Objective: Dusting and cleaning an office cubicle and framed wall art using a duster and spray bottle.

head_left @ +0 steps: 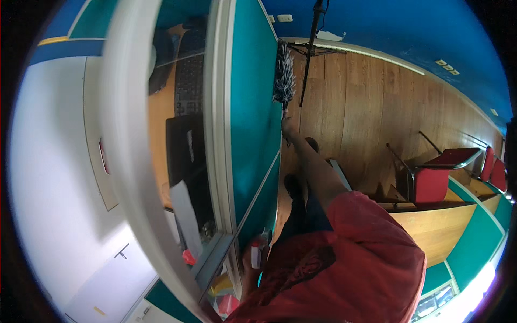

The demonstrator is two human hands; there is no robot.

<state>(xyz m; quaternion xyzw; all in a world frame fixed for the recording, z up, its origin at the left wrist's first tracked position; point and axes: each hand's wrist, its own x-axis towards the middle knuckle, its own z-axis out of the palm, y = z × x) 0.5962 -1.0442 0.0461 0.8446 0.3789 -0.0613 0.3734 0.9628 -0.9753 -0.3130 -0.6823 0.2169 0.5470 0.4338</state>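
Observation:
My right hand [287, 126] grips the handle of a fluffy grey-and-black duster [284, 76], with my arm stretched out ahead of me. The duster's head lies along the lower edge of a teal partition panel [253, 101], close to the corner with the blue wall. Nearer my body, my left hand [249, 262] is closed around a small red-and-white object [256, 255]. Its exact kind is unclear, since fingers and shadow cover part of it.
A black metal stand [310, 60] rises from the wood-look floor [359, 101] by the blue wall [387, 28]. Red chairs [432, 185] and a wooden desk [436, 228] are on the right. Past the partition's window frame [220, 121], a keyboard [189, 84] lies on a desk.

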